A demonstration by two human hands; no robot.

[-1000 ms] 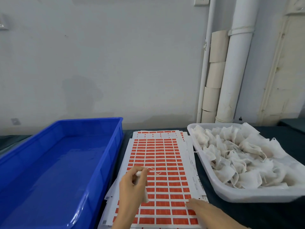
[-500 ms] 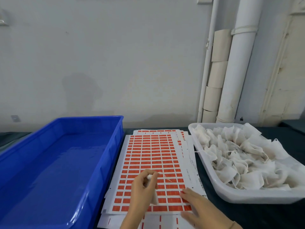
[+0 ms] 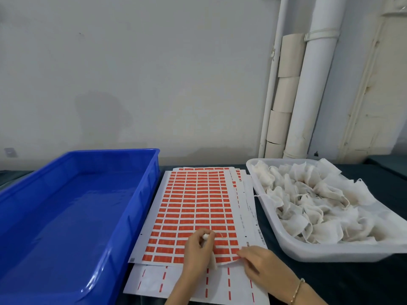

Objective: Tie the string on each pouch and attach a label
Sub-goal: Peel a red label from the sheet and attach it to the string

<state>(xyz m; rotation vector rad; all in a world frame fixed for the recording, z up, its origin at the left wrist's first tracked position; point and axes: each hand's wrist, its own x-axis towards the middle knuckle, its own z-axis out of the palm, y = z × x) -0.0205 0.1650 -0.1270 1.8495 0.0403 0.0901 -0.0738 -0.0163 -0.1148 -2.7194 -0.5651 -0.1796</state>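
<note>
One small white cloth pouch [image 3: 206, 236] sits inside the curled left hand [image 3: 197, 249], only its top and lower corner showing, over the white sheet of red rectangular labels [image 3: 193, 205]. Its thin string [image 3: 221, 235] is faint. The right hand [image 3: 263, 265] meets the sheet's near corner; pinching or touching, I cannot tell.

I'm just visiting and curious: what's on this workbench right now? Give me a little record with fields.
Left hand: holds a small white pouch over the red label sheet
Right hand: fingertips on the sheet's near right corner
Blue bin: left of the sheets
White tray: right of the sheets, heaped with pouches
</note>
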